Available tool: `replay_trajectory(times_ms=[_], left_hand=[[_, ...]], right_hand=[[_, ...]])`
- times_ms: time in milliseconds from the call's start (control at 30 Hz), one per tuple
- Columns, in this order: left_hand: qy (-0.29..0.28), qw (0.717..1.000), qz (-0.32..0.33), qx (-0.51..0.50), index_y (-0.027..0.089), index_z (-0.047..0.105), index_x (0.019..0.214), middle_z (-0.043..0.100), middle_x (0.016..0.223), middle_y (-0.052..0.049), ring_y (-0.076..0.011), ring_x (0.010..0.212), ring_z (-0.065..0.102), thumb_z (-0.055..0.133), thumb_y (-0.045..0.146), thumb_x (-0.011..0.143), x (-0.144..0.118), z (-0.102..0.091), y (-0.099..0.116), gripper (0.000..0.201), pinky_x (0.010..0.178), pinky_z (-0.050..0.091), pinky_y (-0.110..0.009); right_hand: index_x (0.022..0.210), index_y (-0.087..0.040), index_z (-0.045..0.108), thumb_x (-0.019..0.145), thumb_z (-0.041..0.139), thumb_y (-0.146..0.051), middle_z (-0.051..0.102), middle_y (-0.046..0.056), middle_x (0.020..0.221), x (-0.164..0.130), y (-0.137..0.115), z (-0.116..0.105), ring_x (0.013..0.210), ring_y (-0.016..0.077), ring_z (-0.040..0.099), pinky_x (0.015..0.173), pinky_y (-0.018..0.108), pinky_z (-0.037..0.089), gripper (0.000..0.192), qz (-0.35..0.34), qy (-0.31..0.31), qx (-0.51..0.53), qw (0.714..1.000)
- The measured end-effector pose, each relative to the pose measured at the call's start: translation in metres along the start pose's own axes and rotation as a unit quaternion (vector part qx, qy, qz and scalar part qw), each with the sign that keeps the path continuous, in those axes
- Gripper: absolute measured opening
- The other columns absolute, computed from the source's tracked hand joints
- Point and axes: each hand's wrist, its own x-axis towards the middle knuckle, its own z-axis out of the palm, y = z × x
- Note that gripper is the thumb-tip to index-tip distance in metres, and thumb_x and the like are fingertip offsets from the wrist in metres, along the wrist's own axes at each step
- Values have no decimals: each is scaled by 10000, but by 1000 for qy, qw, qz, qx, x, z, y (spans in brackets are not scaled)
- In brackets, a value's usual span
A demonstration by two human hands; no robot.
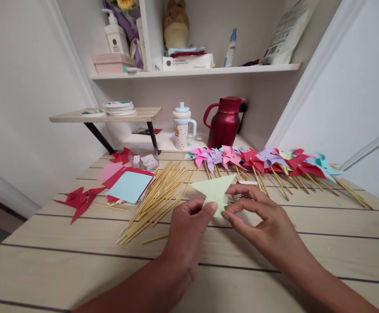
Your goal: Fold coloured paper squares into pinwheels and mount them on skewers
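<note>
Two hands meet over the pale slatted wooden worktop (78,269): your left hand (186,230) pinches the lower edge of the pale green, partly folded paper square (216,191) between thumb and forefinger, and your right hand (261,221) pinches the same edge from the other side, both grips closed on the paper. The sheet is raised just above the worktop, one pointed flap standing up and away from you. To fold it well, keep both pinches close to the centre, bring each corner in evenly, and press lightly so the creases stay soft. Just beyond your left hand lies a loose heap of thin bamboo sticks (156,195); further left sits a stack of red, pink and light blue paper squares (129,186). Behind the green sheet, a row of finished multicoloured paper pinwheels on sticks (267,163) runs to the right, and a dark red jug (224,121) stands at the wall.
</note>
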Motion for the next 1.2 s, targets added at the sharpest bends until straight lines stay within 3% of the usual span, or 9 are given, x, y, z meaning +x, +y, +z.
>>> replay_trajectory(times_ms=[167,267,467,600,800,900,1000,1100,1200], left_hand=[[-9,998,21,62,165,713,646,607,619,4,-142,598,486,712,324,753,5,-1,-3,191,615,372,-266],[25,981,107,163,184,731,670,664,701,-28,-189,690,571,701,256,758,11,-5,-7,118,678,408,-297],[35,835,387,390,270,734,745,706,772,-8,-198,778,616,700,250,821,13,-13,-9,85,940,343,-398],[21,740,468,482,263,706,828,705,806,2,-166,769,620,616,209,893,7,-13,-7,123,1001,309,-418],[9,692,509,512,253,681,877,691,803,18,-146,761,623,564,149,910,-1,-11,-3,160,1046,276,-426],[15,717,506,478,276,684,927,701,895,1,-173,856,626,611,209,902,-2,-9,-3,102,1067,272,-441],[48,810,450,373,303,610,1215,647,1179,-66,-244,1117,566,721,363,826,3,-10,-4,409,1057,328,-442],[23,920,318,227,259,423,1424,558,1324,-126,-271,1233,504,735,477,785,13,-13,-6,744,1045,374,-432],[-48,981,159,99,187,561,1296,611,1255,-154,-290,1195,549,721,536,773,22,-14,-10,650,1007,411,-415]], right_hand=[[749,-258,699,839,689,-294,625,61,1113,1,3,-3,1055,257,625,895,426,507,98,6,0,21,1000],[963,-279,691,849,692,-310,598,70,1170,4,3,-10,1140,281,583,965,469,478,119,-14,67,-13,998],[1358,-289,519,814,741,-343,442,130,1393,8,-4,-26,1350,360,406,1101,543,368,590,-83,133,-101,982],[1253,-308,602,808,745,-338,383,114,1464,7,-4,-23,1360,384,390,1089,586,356,469,-104,93,-118,983],[923,-269,710,832,683,-224,545,99,1358,4,-4,-17,1261,360,499,998,596,401,105,-133,42,-97,985],[808,-259,717,832,665,-217,630,87,1241,4,-5,-17,1184,326,563,978,552,431,70,-76,48,-37,995],[878,-268,753,778,743,-346,688,80,1152,5,-3,-16,1098,318,621,940,512,476,127,84,41,79,993],[983,-244,754,733,784,-433,753,83,1020,8,0,-13,948,301,687,867,476,518,315,263,7,267,927],[984,-189,760,724,803,-412,777,93,952,10,1,-11,877,272,700,856,424,516,345,326,-34,406,853]])
